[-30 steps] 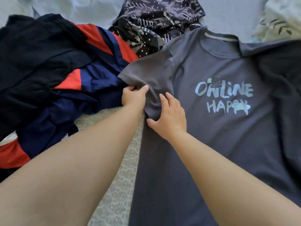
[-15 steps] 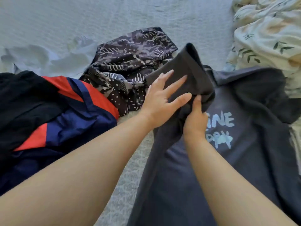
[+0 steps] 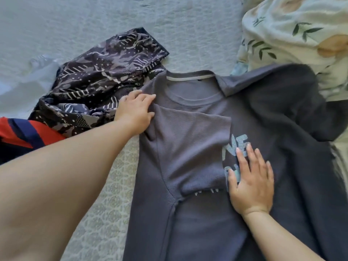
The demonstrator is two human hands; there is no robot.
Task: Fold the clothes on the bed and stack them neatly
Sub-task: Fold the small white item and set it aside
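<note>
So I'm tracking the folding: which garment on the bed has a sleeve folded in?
The grey T-shirt, the one with pale lettering under both hands; its sleeve lies across the chest. The patterned garment and red-and-navy one lie crumpled.

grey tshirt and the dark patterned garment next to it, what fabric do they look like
The grey t-shirt looks like a matte knit, probably cotton or a blend: a fine waffle-like grid shows on the folded sleeve. The patterned garment looks thinner and smoother, perhaps a synthetic sports fabric, with a slight sheen and dotted, mesh-like patches; I can't be sure.
</note>
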